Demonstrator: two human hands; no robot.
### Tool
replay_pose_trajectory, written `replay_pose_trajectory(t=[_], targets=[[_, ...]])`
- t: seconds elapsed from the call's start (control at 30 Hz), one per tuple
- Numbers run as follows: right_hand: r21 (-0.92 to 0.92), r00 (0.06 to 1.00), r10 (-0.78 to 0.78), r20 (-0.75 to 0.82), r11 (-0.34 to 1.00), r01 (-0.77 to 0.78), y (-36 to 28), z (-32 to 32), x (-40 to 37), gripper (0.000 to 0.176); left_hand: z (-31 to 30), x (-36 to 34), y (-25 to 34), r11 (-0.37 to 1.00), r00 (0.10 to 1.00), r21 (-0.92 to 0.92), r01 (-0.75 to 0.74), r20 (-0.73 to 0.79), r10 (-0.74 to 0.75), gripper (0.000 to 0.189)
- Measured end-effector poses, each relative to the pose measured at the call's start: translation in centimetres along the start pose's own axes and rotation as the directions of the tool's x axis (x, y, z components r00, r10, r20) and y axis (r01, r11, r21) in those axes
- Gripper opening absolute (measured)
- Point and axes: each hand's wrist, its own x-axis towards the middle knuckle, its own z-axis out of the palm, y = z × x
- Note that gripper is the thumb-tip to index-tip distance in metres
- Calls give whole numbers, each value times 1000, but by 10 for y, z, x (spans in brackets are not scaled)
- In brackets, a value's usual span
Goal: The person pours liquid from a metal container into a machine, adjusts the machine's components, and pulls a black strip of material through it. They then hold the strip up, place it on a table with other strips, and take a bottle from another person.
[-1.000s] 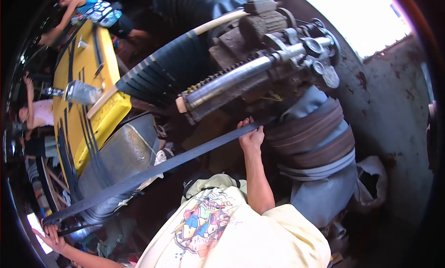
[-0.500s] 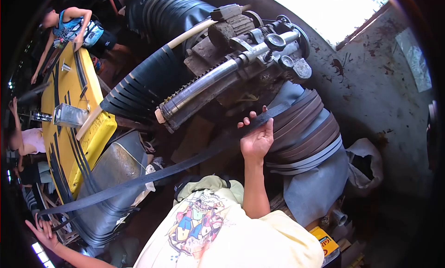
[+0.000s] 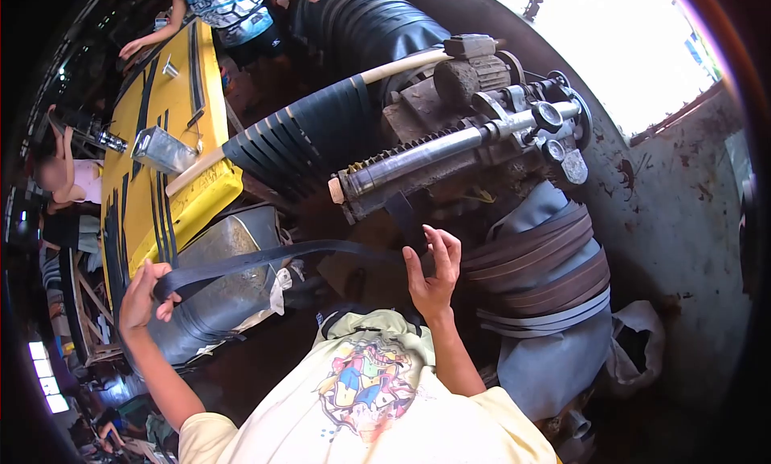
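Observation:
A long black strip (image 3: 265, 257) stretches between my two hands. At the left, my left hand (image 3: 143, 299) has its fingers around one end of it. The strip sags slightly toward my right hand (image 3: 434, 275), which is raised palm-up with thumb and fingers apart. Near those fingertips the strip turns up toward the underside of a machine (image 3: 434, 152) with a metal roller; whether it touches the fingers is unclear.
A yellow table (image 3: 210, 115) with black strips and a metal box (image 3: 165, 149) stands left. A strip-wrapped pole (image 3: 301, 131) spans from table to machine. Brown and grey bands wrap a bundle (image 3: 538, 255) at right. Two people (image 3: 229, 10) are beyond the table.
My left hand has moved up and right with the strip. My right hand is lower in view and no longer lies under the strip. The view has shifted, with the machine farther right.

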Motion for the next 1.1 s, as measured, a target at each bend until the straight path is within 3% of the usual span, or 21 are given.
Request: replay_pose_trajectory(t=[0.13, 0.2, 0.3, 0.73, 1.1], targets=[[-51, 999, -10, -36, 999, 8, 13, 15, -7, 45, 20, 13, 4, 998, 990, 65, 12, 137, -21, 75], [-48, 999, -3, -55, 999, 1, 18, 22, -11, 45, 37, 16, 11, 995, 995, 84, 50, 82, -57, 76], [-132, 1000, -17, -12, 991, 15, 24, 31, -14, 46, 47, 26, 4, 993, 981, 103, 51, 179, -69, 75], [-120, 994, -4, 106, 993, 16, 26, 44, -4, 45, 77, 34, -18, 984, 974, 134, 117, 180, -140, 72], [-200, 985, -115, 126, 970, 139, 33, 67, 25, 43, 78, 32, -27, 991, 978, 99, 87, 181, -103, 71]])
